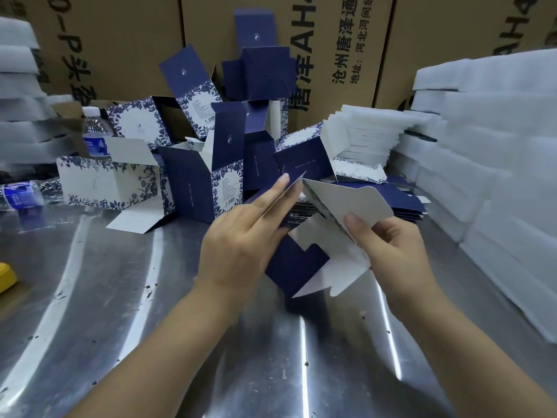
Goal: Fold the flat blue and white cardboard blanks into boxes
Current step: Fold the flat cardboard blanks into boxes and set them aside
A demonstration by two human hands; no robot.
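Cardboard blank (297, 267) gripped by left hand (241, 245) and right hand (388, 241), raised off the worktop (120, 312), probably so panels can swing.

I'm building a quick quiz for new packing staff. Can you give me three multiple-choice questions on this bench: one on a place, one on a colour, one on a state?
1. Where does the upright clear plastic water bottle with the white cap stand?
A. Left of the pile of folded blue and white cardboard boxes
B. Inside one of those boxes
C. In a hand

2. What colour is the small block at the left edge of the shiny metal table?
A. Red
B. Yellow
C. Green

3. What state is the blue and white cardboard blank in?
A. Lying flat, untouched
B. Held by the left grip and right grip, flaps open
C. A closed box

Answers: 1 A, it stands beside the pile's left end; 2 B, it shows bright yellow; 3 B, both hold it above the table, white flaps spread.
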